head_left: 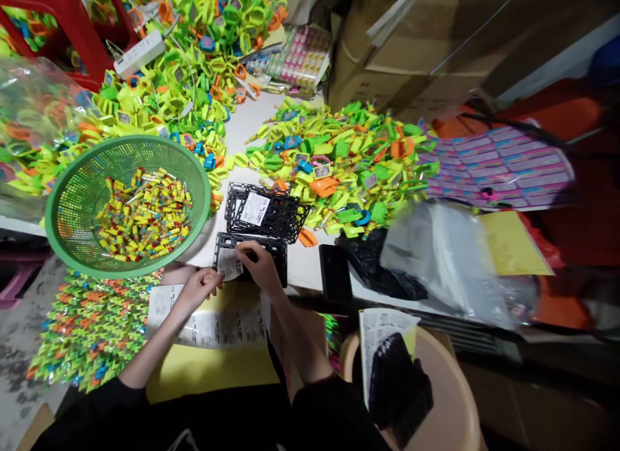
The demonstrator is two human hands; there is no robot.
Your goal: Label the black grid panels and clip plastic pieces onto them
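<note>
A white printed label is spread between my two hands, above a black plastic frame at the table's front edge. My left hand pinches the label's lower left corner. At its upper right edge, the fingers of my right hand are closed on it. Just behind lies a stack of black openwork frames, the top one bearing a similar white label. Across my lap rest sheets of printed labels over a yellow sheet.
Left stands a green basket of small yellow-and-red pieces. Heaps of green, yellow and orange plastic toys cover the table behind. A black phone and plastic bags lie right, above a beige bucket.
</note>
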